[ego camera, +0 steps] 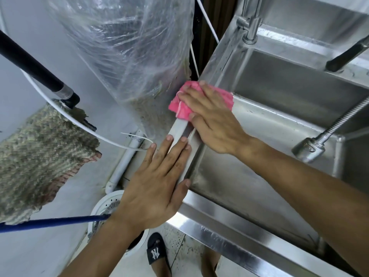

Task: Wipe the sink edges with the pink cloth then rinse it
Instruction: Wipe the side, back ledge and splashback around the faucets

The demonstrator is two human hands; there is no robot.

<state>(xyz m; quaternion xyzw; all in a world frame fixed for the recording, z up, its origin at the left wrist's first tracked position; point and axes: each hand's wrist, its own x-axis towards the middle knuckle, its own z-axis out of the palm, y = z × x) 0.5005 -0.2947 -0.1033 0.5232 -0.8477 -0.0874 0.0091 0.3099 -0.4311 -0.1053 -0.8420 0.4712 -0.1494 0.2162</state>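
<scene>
On sink's left rim (179,136): my right hand (215,124) flat, pressing pink cloth (183,108). Left hand (157,188) open, bracing, holds nothing. Cloth looks soft, light; pinch any bunched edge.

Steel sink (229,222) left edge: pink cloth (182,108) at far corner, left hand (153,188) flat near front corner

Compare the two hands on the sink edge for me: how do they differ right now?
The right hand presses flat on the pink cloth; the left hand is bare, with nothing under it but metal. The right hand sits farther along the sink's left edge; the left hand rests nearer the front corner. Right fingers spread over the cloth; left fingers lie straight along the rim. Both are open-palmed, palm down, on that same edge.
</scene>
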